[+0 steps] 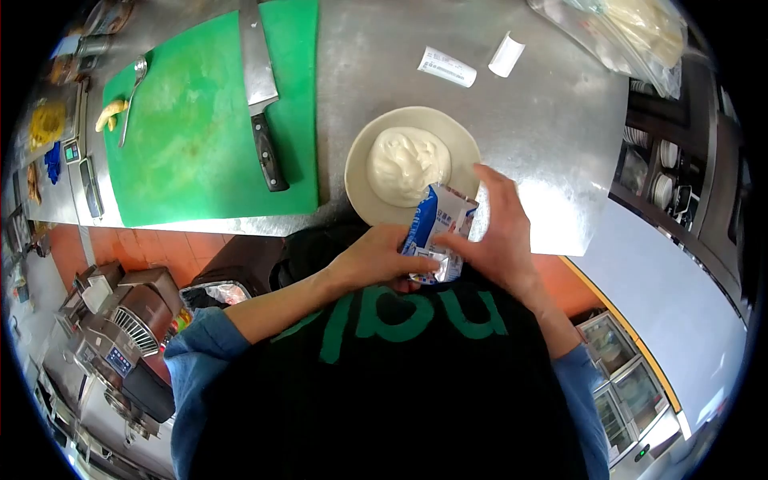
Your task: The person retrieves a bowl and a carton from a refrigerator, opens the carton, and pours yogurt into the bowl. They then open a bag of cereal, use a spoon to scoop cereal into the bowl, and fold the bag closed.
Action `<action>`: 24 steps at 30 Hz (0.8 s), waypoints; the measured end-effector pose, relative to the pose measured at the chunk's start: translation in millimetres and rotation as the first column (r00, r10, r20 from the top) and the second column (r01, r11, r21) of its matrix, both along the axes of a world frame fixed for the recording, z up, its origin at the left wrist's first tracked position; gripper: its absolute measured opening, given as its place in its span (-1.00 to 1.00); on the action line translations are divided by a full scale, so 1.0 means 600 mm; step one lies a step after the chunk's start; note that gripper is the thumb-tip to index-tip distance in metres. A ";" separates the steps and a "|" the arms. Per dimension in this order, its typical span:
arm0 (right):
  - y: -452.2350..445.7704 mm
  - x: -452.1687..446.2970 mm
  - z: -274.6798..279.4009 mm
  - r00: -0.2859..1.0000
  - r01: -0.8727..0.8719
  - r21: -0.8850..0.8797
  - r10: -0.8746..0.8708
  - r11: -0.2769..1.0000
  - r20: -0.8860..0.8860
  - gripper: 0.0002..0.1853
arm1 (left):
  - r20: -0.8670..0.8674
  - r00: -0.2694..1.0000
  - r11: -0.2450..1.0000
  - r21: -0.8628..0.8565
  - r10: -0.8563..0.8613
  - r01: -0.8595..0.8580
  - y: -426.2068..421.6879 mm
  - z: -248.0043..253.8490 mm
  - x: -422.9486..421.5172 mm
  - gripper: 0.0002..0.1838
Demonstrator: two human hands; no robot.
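A small blue-and-white printed packet is tilted over the near edge of a pale plate. White creamy stuff lies in a thick swirled mound on that plate. Gripping the packet from its left side is my left hand, fingers closed round its lower part. My right hand lies along the packet's other side; its thumb rests against the packet while the index finger stretches away toward the plate's right rim. The other right fingers are partly hidden. Whether the packet is torn open I cannot tell.
Left of the plate, a large knife lies on a green cutting board, with a spoon and yellowish pieces. Two white curled labels lie behind the plate. A plastic bag is at the back right.
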State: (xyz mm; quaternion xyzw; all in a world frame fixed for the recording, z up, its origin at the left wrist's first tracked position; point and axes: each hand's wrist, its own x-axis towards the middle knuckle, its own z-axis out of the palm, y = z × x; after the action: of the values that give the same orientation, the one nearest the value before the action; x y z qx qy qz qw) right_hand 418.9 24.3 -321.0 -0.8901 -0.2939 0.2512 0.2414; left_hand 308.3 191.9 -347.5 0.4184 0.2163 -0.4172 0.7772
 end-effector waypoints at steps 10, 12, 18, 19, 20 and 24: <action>0.029 0.024 -0.018 0.747 -0.096 -0.230 -0.082 0.969 -0.659 -0.37 | 0.179 0.982 0.996 0.074 -0.062 0.050 0.008 0.015 -0.004 -0.74; 0.031 0.022 -0.020 0.738 -0.078 -0.249 -0.112 0.965 -0.665 -0.40 | 0.195 0.980 0.997 0.080 -0.029 0.013 0.009 0.012 -0.008 -0.74; 0.020 0.013 -0.038 0.593 0.100 -0.188 -0.210 0.977 -0.777 -0.51 | 0.164 0.986 0.999 0.025 -0.035 0.031 0.014 0.011 -0.006 -0.74; 0.021 0.010 -0.038 0.515 0.164 -0.193 -0.251 0.967 -0.819 -0.54 | 0.163 0.986 0.999 0.023 -0.036 0.033 0.013 0.009 -0.007 -0.74; 0.022 0.007 -0.038 0.432 0.226 -0.203 -0.284 0.953 -0.856 -0.58 | 0.163 0.986 1.000 0.019 -0.026 0.023 0.012 0.006 -0.009 -0.74; 0.021 0.002 -0.042 0.322 0.306 -0.204 -0.303 0.930 -0.897 -0.60 | 0.165 0.986 1.000 0.014 -0.021 0.019 0.012 0.002 -0.010 -0.73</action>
State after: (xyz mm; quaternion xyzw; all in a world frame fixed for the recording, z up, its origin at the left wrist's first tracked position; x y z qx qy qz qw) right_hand 420.2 36.8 -346.4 -0.6397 0.0604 0.6495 0.4065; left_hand 302.2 199.3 -346.5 0.4585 0.1493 -0.3874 0.7857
